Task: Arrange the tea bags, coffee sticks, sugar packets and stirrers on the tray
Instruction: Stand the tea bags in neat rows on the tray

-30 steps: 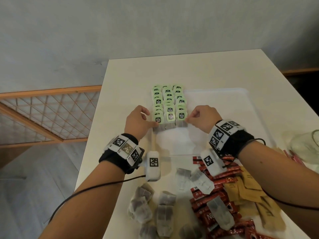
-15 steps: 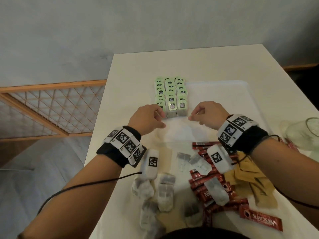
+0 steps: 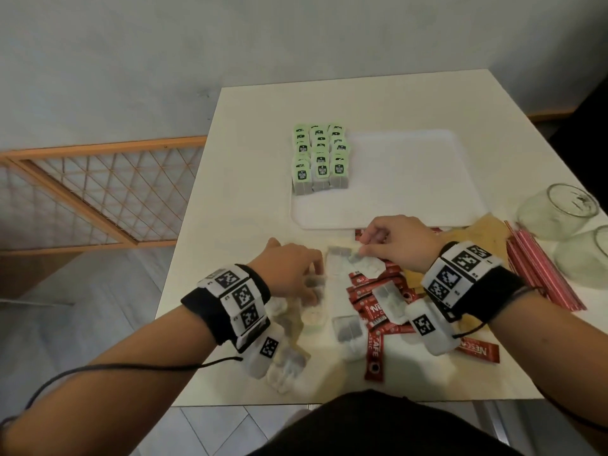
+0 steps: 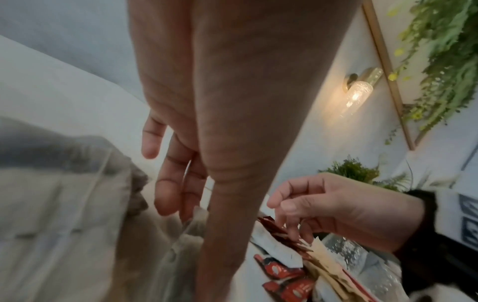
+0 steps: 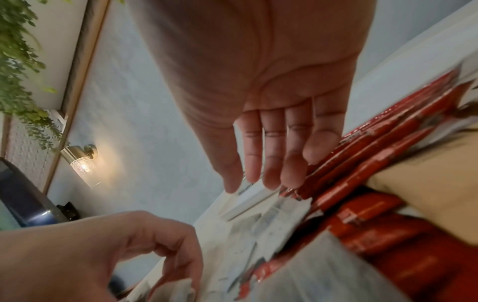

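Observation:
Green-tagged tea bags [image 3: 318,159] stand in three neat rows at the left end of the white tray [image 3: 408,179]. Loose tea bags [image 3: 345,327], red coffee sticks [image 3: 373,343], brown sugar packets [image 3: 487,230] and red stirrers [image 3: 539,268] lie in front of the tray. My left hand [image 3: 314,281] reaches down into the loose pile and pinches a tea bag [image 4: 194,216] between thumb and fingers. My right hand [image 3: 363,246] hovers with nearly straight fingers [image 5: 271,163], their tips touching another tea bag [image 3: 348,258] beside the coffee sticks [image 5: 362,163].
Two glass jars [image 3: 559,209] [image 3: 589,255] lie at the right edge of the table, behind the stirrers. The table's left edge [image 3: 184,258] drops to the floor beside a wooden lattice gate [image 3: 98,192]. Most of the tray surface right of the tea rows is bare.
Both hands have drawn back from the front row of tea bags on the tray to the loose pile near me. The view has tilted downward.

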